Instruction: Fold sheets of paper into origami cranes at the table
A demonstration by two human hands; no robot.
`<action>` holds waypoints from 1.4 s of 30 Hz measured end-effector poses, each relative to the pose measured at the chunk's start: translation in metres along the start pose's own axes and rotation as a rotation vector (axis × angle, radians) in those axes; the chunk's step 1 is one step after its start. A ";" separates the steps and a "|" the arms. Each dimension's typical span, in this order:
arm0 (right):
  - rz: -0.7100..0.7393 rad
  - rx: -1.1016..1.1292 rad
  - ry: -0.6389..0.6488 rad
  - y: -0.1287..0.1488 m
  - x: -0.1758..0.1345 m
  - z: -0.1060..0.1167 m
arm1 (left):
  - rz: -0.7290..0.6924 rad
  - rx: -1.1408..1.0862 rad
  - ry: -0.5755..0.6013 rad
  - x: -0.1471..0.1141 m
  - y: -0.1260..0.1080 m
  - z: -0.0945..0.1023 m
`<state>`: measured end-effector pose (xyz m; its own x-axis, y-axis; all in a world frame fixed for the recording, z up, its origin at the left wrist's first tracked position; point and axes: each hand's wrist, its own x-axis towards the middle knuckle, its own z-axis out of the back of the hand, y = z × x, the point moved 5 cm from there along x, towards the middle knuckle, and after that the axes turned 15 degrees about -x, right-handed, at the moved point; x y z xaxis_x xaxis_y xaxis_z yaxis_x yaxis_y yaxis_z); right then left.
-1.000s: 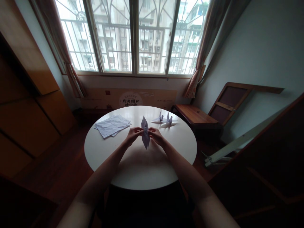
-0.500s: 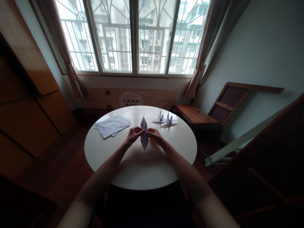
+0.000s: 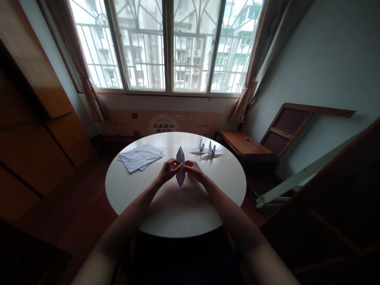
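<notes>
A folded sheet of paper, narrow and pointed at its far and near ends, is held over the middle of the round white table. My left hand pinches it near the middle from the left side. From the right, my right hand grips the same paper, its fingertips close to those of the left. Two folded paper cranes stand on the table beyond my right hand. A stack of creased paper sheets lies to the far left.
A brown wooden bench stands behind the table at the right, with a wooden frame leaning by the wall. A long printed box sits under the window. Wooden cabinets line the left side.
The far point of the folded paper now looks closed together, where before its layers stood apart. My left fingers have shifted slightly at the paper's middle.
</notes>
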<state>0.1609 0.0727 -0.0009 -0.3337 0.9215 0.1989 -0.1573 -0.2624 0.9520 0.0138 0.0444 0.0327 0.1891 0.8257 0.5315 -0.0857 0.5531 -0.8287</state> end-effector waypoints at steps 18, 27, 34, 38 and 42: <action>0.005 -0.035 -0.098 0.009 -0.003 0.007 | 0.365 -0.526 -0.102 -0.002 0.020 0.004; 0.031 0.014 -0.021 -0.004 0.001 0.003 | 0.479 -0.597 -0.145 -0.006 0.025 0.002; -0.011 0.111 0.005 -0.010 0.006 0.000 | 0.510 -0.637 -0.214 -0.005 0.026 0.005; -0.026 0.191 0.012 -0.010 0.005 -0.001 | 0.536 -0.632 -0.208 -0.006 0.029 0.005; -0.042 0.186 0.044 -0.009 0.004 -0.003 | 0.547 -0.621 -0.212 -0.008 0.029 0.005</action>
<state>0.1585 0.0784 -0.0096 -0.3715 0.9161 0.1512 0.0011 -0.1624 0.9867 0.0049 0.0543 0.0057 0.0851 0.9964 -0.0014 0.4519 -0.0399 -0.8912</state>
